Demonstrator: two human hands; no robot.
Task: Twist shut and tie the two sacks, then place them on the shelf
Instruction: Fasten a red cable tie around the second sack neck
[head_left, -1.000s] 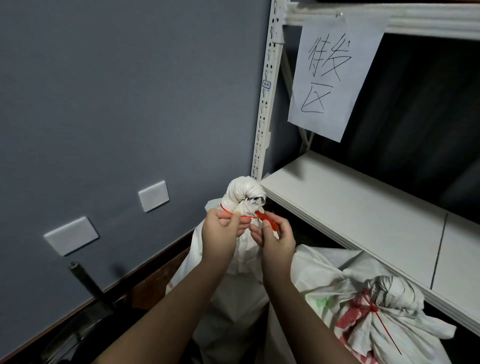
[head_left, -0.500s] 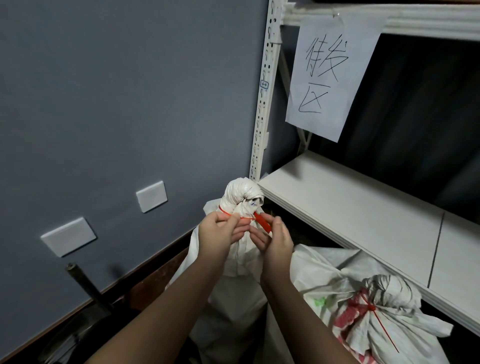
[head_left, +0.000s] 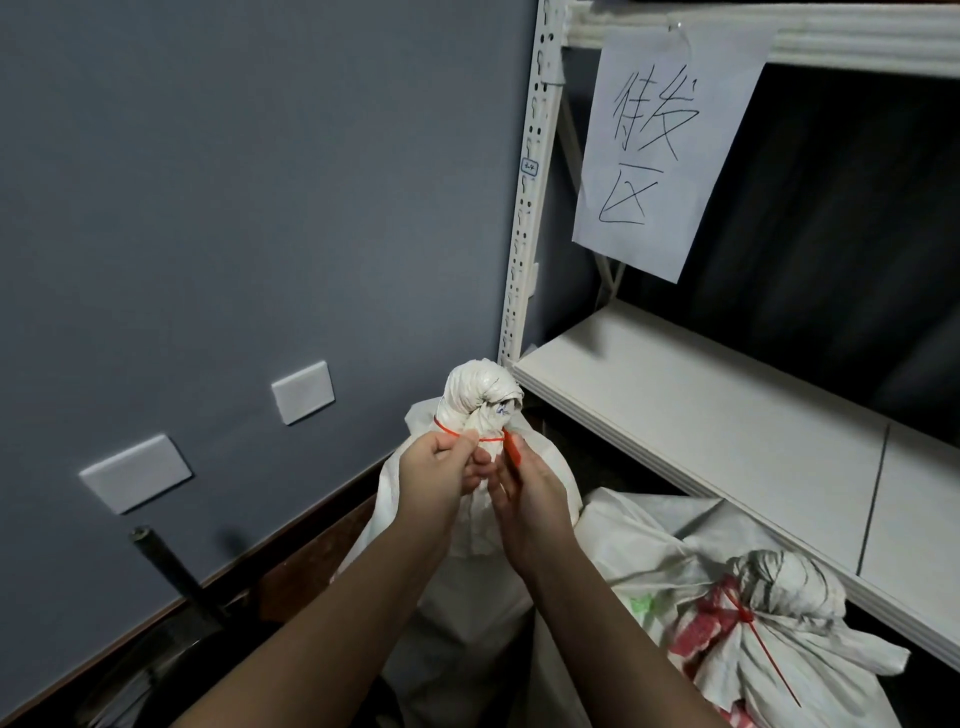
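Both grips are closed at the neck of the upright white sack (head_left: 470, 519) in the middle of the frame. My left hand (head_left: 439, 475) pinches the red zip tie (head_left: 511, 451) where it loops round the twisted neck, just below the bunched knob of fabric; my right hand (head_left: 530, 499) pinches the tie's free tail, which hangs down and a little rightward from the loop. The neck's long axis runs nearly straight up, so the tail lies across it. I judge that cinching means pulling the tail away to the right while my left hand steadies the neck. Both forearms rise from the bottom edge, wrists close together, fingers curled towards each other.

A second sack (head_left: 769, 623) at lower right leans over, already tied red. The white shelf board (head_left: 701, 415) runs bare at right, above and beside both sacks, nearer my right hand.
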